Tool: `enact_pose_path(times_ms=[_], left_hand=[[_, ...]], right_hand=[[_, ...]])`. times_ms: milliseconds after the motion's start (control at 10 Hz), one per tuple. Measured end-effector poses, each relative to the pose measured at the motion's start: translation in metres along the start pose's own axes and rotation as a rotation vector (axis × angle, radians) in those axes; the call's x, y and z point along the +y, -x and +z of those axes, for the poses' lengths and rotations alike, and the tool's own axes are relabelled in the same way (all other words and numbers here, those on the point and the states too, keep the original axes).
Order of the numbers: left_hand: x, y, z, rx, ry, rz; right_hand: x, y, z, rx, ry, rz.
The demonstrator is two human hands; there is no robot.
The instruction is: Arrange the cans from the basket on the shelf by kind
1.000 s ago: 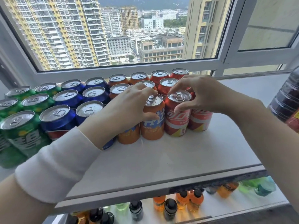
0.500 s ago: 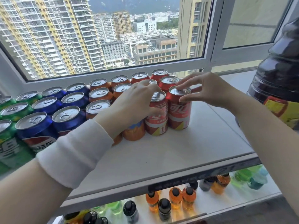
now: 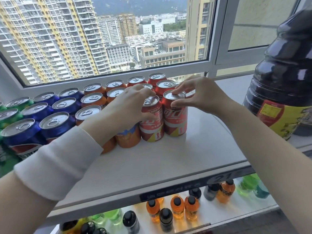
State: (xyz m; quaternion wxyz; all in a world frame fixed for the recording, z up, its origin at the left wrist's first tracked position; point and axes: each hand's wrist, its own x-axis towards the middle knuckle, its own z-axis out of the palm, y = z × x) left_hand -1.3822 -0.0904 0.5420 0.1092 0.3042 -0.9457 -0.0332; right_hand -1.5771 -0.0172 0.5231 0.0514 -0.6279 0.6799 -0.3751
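Shelf: white top board (image 3: 152,166) under a window (image 3: 118,39), with high-rise blocks beyond the glass.
Right hand: your right hand (image 3: 200,97) curls over the end red can (image 3: 175,119), index fingertip on the lid and thumb pressed against its side, so it grips the can at the rim.
Left hand: your left hand (image 3: 128,108) wraps the neighbouring red can (image 3: 152,122), fingers over the lid and thumb on the label. A white cuff (image 3: 57,162) covers that wrist.
Red cans: both held cans stand upright on the shelf, touching side by side at the front of the red group. More red ones stand behind them towards the window.
Orange cans: the orange cans (image 3: 93,99) stand just left of the red, one partly hidden beneath your left palm.
Blue cans: the blue cans (image 3: 55,122) come next leftwards, in rows.
Green cans: the green cans (image 3: 10,115) sit at the far left edge.
Right side: a large dark bottle (image 3: 283,73) with a yellow label stands well apart from the cans.
Below: small bottles (image 3: 177,206), orange, green and dark-capped, stand on the lower level.
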Motion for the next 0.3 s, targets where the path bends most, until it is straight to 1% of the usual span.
enact_pose_path(times_ms=[200,300], left_hand=[[-0.004,0.001,0.004,0.010,-0.023,-0.001],[-0.004,0.005,0.010,0.103,-0.123,0.020]], right_hand=[[0.002,0.005,0.007,0.020,-0.056,-0.011],[0.003,0.012,0.017,0.133,-0.009,-0.049]])
